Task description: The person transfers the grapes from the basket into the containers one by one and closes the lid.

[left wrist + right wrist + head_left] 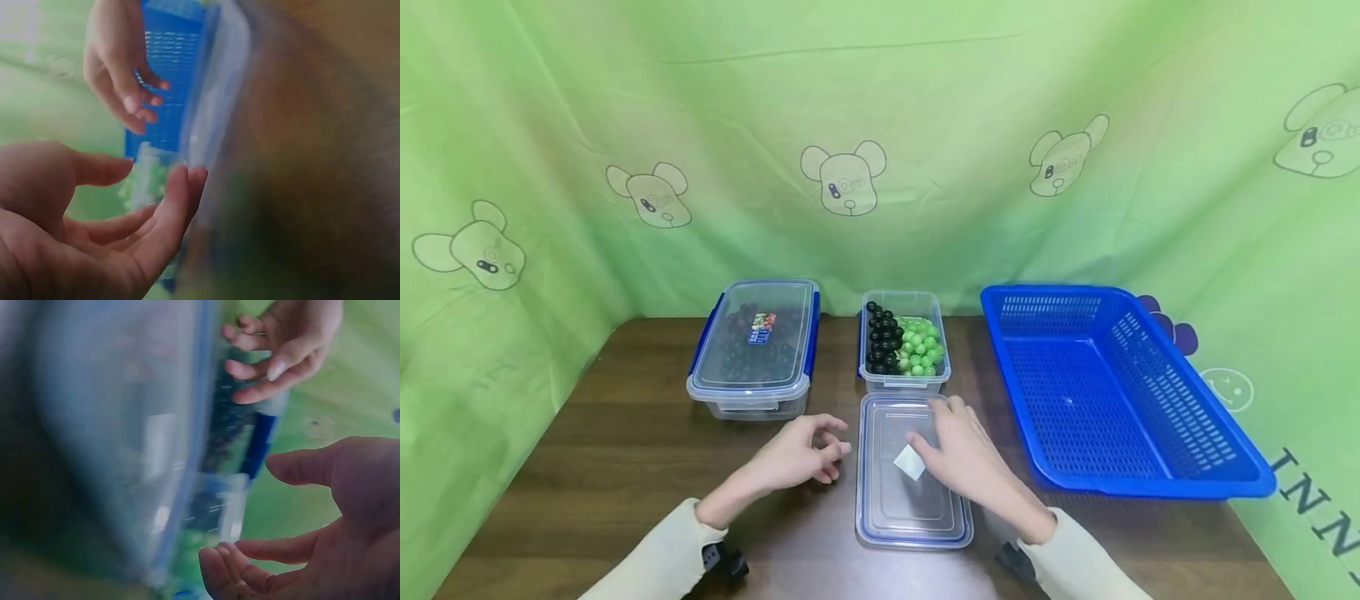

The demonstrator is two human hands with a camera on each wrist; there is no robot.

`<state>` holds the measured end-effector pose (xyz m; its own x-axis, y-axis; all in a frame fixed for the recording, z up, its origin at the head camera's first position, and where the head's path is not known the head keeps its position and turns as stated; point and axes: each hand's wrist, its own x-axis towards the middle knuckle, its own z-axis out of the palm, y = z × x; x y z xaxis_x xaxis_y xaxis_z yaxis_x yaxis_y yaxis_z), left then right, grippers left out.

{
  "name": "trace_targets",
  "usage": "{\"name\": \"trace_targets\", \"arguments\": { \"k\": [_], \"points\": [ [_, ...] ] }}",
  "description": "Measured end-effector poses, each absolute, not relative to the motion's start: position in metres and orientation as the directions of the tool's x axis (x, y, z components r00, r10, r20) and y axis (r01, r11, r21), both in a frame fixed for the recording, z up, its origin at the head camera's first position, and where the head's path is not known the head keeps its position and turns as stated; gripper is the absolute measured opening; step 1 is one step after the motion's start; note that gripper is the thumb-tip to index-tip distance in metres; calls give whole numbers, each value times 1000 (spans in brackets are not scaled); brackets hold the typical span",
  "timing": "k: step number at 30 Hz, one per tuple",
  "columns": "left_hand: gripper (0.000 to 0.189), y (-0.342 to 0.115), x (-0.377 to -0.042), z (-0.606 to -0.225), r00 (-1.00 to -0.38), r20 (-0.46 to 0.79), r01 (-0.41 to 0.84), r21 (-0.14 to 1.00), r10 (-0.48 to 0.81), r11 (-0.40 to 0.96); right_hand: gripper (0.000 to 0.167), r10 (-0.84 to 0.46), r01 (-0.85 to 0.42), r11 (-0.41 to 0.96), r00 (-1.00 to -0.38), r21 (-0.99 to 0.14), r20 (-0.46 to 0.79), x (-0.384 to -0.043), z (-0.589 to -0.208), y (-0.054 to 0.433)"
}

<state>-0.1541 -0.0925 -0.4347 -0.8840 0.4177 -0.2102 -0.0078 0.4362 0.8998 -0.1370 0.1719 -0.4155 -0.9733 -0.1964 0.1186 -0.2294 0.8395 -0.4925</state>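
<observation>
A clear lid point(887, 508) with a blue seal lies on the table, a white paper square point(910, 462) on it. My right hand point(966, 450) is over the lid's right side, fingers spread and relaxed, holding nothing. Just left of the lid, my left hand point(801, 454) hovers with loosely bent fingers and nothing in them. Behind the lid stands an uncovered plastic container point(902, 383) with black grapes point(883, 337) on its left side and green grapes point(920, 346) on its right. Both wrist views show thumb and fingers apart, the lid blurred beside them.
At the back left stands a larger lidded container point(748, 367) with blue side clips and dark grapes inside. A blue perforated basket point(1075, 400) takes up the right of the brown table point(625, 467). A green curtain point(925, 100) hangs right behind the table.
</observation>
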Motion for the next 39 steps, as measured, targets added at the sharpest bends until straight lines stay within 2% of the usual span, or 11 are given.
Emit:
{"name": "trace_targets", "arguments": {
  "k": [6,10,13,16,20,31,39],
  "points": [
    [47,-82,-147,-456,-895,-236,-84,922,379,377,62,-168,-174,857,-984,-486,56,-119,-443,199],
    [46,-75,-145,-461,-877,-306,-198,932,369,303,56,-133,-103,823,-991,-559,-15,-119,-452,211],
    [39,-70,-145,-461,-869,-345,-243,922,354,301,50,-115,-50,768,-992,-638,-60,-123,-453,215],
    [30,-67,-147,-461,-870,-360,-249,911,336,330,42,-101,-1,717,-990,-697,-102,-124,-452,216],
    [22,-67,-149,-463,-877,-363,-256,907,314,334,35,-104,1,708,-989,-707,-105,-126,-451,214],
    [16,-65,-152,-464,-863,-383,-299,913,331,279,35,-95,24,711,-987,-703,-130,-128,-449,214],
    [17,-72,-146,-455,-860,-377,-300,919,344,257,37,-105,0,676,-990,-737,-95,-114,-444,211]
  ]
}}
